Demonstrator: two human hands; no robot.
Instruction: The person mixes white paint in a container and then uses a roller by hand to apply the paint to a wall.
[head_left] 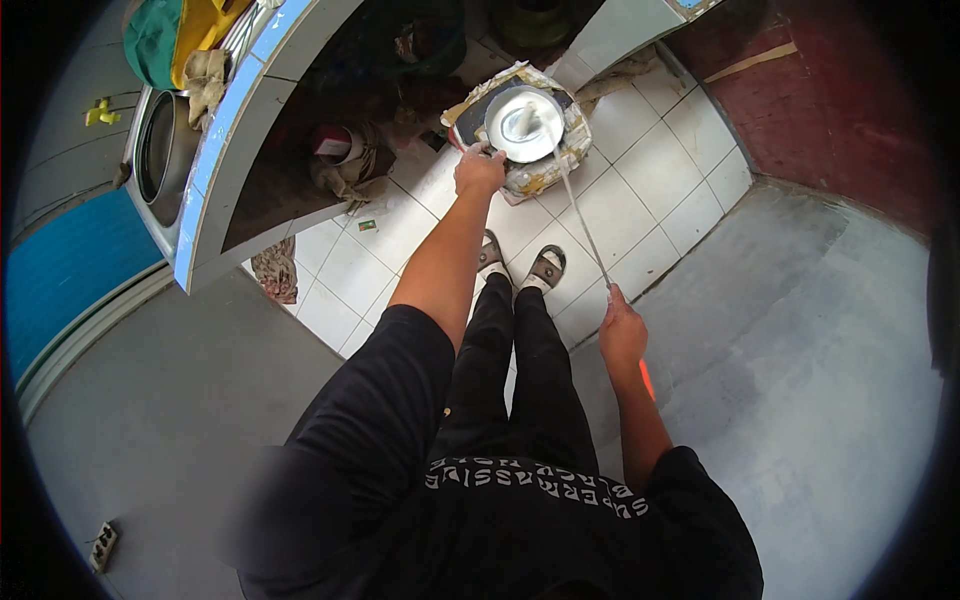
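Observation:
A round, shallow metal pan with whitish liquid in it sits on a battered, square block or stool with ragged, stained edges. My left hand is at the pan's near-left edge, fingers bent against the rim. Slanting down from the pan's right side is a long thin pale rod, and my right hand is closed round its near end. A pale shape lies in the pan; whether it is the rod's head I cannot tell. An orange strip shows beside my right forearm.
White floor tiles lie around the block, my sandalled feet just nearer. A tiled counter with a sink curves along the left, with dark shelves of clutter below. A crumpled cloth lies by its foot. A dark red panel stands far right.

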